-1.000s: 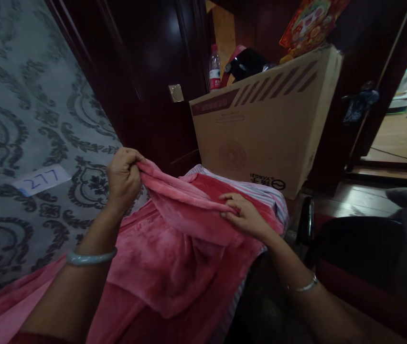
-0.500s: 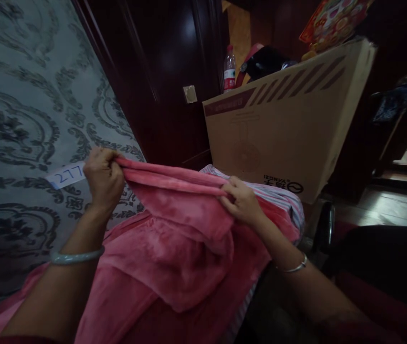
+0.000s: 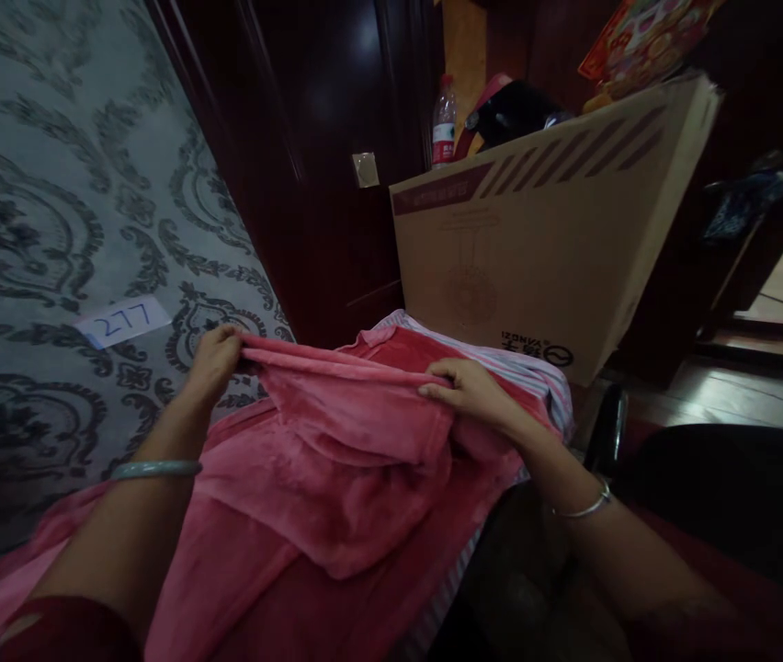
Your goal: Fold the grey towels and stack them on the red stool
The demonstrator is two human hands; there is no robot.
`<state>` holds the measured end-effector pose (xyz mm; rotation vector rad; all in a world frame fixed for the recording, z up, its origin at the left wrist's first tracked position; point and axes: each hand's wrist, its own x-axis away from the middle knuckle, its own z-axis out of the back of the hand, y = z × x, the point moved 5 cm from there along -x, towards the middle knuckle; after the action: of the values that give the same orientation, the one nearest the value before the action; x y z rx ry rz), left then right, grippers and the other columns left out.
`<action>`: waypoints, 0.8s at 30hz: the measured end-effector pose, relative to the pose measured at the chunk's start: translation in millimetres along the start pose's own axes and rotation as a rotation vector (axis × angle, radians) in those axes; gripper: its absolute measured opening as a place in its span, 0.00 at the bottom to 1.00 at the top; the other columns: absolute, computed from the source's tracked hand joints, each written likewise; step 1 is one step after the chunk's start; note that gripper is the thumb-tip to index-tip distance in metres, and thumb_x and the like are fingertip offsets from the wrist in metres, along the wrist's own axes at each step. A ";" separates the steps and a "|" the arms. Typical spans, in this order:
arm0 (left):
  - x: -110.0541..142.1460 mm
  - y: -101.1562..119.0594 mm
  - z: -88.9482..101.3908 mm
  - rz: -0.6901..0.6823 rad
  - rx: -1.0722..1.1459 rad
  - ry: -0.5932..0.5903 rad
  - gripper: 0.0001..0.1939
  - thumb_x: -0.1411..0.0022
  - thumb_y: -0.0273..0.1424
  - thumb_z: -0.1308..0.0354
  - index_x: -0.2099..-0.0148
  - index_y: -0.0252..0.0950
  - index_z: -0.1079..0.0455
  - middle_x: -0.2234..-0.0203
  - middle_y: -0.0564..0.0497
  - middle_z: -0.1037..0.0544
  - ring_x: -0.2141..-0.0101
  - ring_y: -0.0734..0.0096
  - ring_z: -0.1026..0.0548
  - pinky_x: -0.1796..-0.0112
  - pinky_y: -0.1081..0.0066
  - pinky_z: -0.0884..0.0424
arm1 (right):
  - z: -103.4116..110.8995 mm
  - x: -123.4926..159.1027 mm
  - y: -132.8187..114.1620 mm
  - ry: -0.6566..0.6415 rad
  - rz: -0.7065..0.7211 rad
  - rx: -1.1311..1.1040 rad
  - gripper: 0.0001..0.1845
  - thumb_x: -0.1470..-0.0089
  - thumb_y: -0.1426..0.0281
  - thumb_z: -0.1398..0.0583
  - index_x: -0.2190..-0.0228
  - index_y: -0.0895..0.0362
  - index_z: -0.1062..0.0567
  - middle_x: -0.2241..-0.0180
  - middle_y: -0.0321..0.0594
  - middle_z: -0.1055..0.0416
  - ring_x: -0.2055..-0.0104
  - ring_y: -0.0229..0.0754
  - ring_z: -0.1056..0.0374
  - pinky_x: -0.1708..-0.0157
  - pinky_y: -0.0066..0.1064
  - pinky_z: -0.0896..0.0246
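A pink plush garment (image 3: 357,496) lies spread in front of me, with a gathered, hood-like part in its middle. My left hand (image 3: 218,363) is closed on one end of its folded upper edge, close to the patterned wall. At the other end of that edge, my right hand (image 3: 467,391) pinches the fabric between thumb and fingers. The edge runs nearly level and taut between both hands, raised above the rest of the cloth. Beneath the garment, a striped cloth (image 3: 549,384) shows along the far and right sides.
Behind the garment stands a large cardboard box (image 3: 536,248), with a plastic bottle (image 3: 444,129) and a black-and-red item (image 3: 512,115) beyond its top edge. A paper marked 277 (image 3: 122,322) is on the left wall. A dark chair (image 3: 715,469) is at right.
My left hand has moved left, then down slightly, pulling the folded edge straighter. My right hand's loose fingers have closed on the edge. The camera view has swung a little left.
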<state>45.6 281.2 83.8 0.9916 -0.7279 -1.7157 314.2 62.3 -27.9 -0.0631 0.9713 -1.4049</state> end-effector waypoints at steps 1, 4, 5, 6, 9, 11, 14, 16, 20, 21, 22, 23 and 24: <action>0.3 5.8 1.3 -0.024 -0.040 0.008 0.10 0.51 0.19 0.54 0.68 0.37 0.38 0.86 0.59 0.34 0.83 0.72 0.33 0.74 0.71 0.32 | -5.3 2.3 3.3 -0.032 -0.020 -0.021 0.15 0.44 0.67 0.39 0.79 0.57 0.34 0.78 0.30 0.37 0.74 0.34 0.44 0.73 0.28 0.56; 0.6 17.6 1.4 -0.141 -0.350 0.027 0.06 0.50 0.21 0.51 0.70 0.37 0.37 0.85 0.58 0.34 0.80 0.70 0.32 0.72 0.70 0.32 | -28.5 20.9 15.5 -0.054 -0.065 -0.024 0.13 0.44 0.70 0.39 0.78 0.57 0.34 0.78 0.31 0.36 0.74 0.35 0.42 0.73 0.28 0.55; 0.7 18.3 0.1 -0.184 -0.484 0.042 0.06 0.51 0.22 0.49 0.70 0.37 0.36 0.84 0.56 0.33 0.78 0.68 0.30 0.70 0.69 0.32 | -37.3 30.3 18.9 -0.036 -0.068 -0.013 0.12 0.44 0.70 0.39 0.78 0.57 0.33 0.76 0.31 0.35 0.73 0.35 0.40 0.72 0.27 0.53; 0.8 16.9 -2.0 -0.223 -0.612 0.055 0.05 0.52 0.23 0.47 0.71 0.38 0.35 0.83 0.55 0.31 0.76 0.65 0.28 0.68 0.68 0.31 | -46.1 40.5 21.4 -0.005 -0.065 -0.002 0.11 0.44 0.70 0.39 0.77 0.57 0.32 0.75 0.33 0.33 0.72 0.36 0.39 0.71 0.27 0.51; 1.1 2.3 -11.8 -0.284 -0.877 0.041 0.07 0.56 0.23 0.45 0.72 0.39 0.30 0.79 0.48 0.26 0.69 0.56 0.24 0.65 0.65 0.31 | -70.2 72.3 21.9 0.116 -0.042 0.007 0.07 0.41 0.70 0.40 0.72 0.56 0.28 0.68 0.38 0.30 0.65 0.40 0.34 0.64 0.30 0.42; 1.9 -11.9 -18.5 -0.265 -0.947 -0.032 0.09 0.59 0.23 0.45 0.74 0.40 0.28 0.78 0.47 0.25 0.67 0.53 0.23 0.64 0.64 0.31 | -82.5 90.8 16.6 0.193 -0.027 0.014 0.04 0.41 0.71 0.40 0.69 0.56 0.26 0.64 0.41 0.29 0.61 0.43 0.33 0.59 0.33 0.39; 5.7 -28.0 -21.2 -0.183 -0.861 -0.129 0.08 0.63 0.20 0.45 0.80 0.40 0.31 0.84 0.49 0.30 0.70 0.55 0.24 0.63 0.64 0.31 | -93.8 111.8 5.7 0.278 -0.048 0.084 0.02 0.41 0.72 0.40 0.66 0.55 0.25 0.62 0.43 0.29 0.58 0.46 0.33 0.56 0.37 0.39; 10.2 -35.1 -17.0 -0.053 -0.634 -0.173 0.08 0.62 0.19 0.45 0.82 0.38 0.36 0.88 0.52 0.34 0.76 0.61 0.27 0.66 0.65 0.32 | -98.2 121.7 -0.4 0.297 -0.068 0.134 0.03 0.42 0.73 0.40 0.66 0.55 0.25 0.62 0.43 0.29 0.59 0.46 0.34 0.58 0.38 0.39; 21.1 -39.0 -8.1 0.129 -0.289 -0.231 0.07 0.51 0.22 0.49 0.77 0.37 0.39 0.90 0.54 0.35 0.85 0.70 0.35 0.75 0.68 0.34 | -106.9 135.4 -5.8 0.288 -0.087 0.180 0.04 0.41 0.73 0.40 0.67 0.55 0.24 0.63 0.43 0.29 0.61 0.46 0.33 0.61 0.37 0.39; 22.8 -38.2 -6.8 0.131 -0.253 -0.237 0.07 0.48 0.22 0.52 0.76 0.37 0.40 0.89 0.53 0.35 0.85 0.71 0.36 0.77 0.68 0.34 | -109.7 138.0 -6.2 0.288 -0.092 0.181 0.04 0.41 0.73 0.40 0.67 0.55 0.24 0.63 0.43 0.29 0.60 0.46 0.33 0.61 0.37 0.39; 24.1 -38.1 -6.1 0.140 -0.208 -0.242 0.09 0.46 0.21 0.55 0.75 0.37 0.41 0.88 0.53 0.35 0.84 0.71 0.35 0.77 0.68 0.33 | -112.9 140.3 -6.4 0.288 -0.099 0.177 0.04 0.41 0.73 0.41 0.66 0.55 0.24 0.62 0.43 0.29 0.59 0.46 0.32 0.60 0.37 0.38; 25.0 -37.7 -5.9 0.130 -0.167 -0.245 0.10 0.44 0.20 0.57 0.75 0.38 0.42 0.87 0.52 0.34 0.83 0.71 0.33 0.76 0.68 0.31 | -116.2 142.4 -6.5 0.287 -0.108 0.169 0.05 0.41 0.73 0.41 0.66 0.55 0.24 0.61 0.44 0.28 0.58 0.46 0.32 0.59 0.38 0.37; 25.3 -34.3 -5.0 0.050 -0.146 -0.221 0.11 0.44 0.20 0.58 0.74 0.38 0.42 0.86 0.52 0.33 0.83 0.71 0.32 0.75 0.68 0.29 | -119.5 144.2 -6.7 0.285 -0.117 0.162 0.05 0.41 0.74 0.42 0.65 0.55 0.24 0.61 0.44 0.28 0.58 0.47 0.32 0.58 0.38 0.37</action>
<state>29.9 268.7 45.8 0.6857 -0.7494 -1.8244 217.9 -0.9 -175.7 0.2095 1.0966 -1.6256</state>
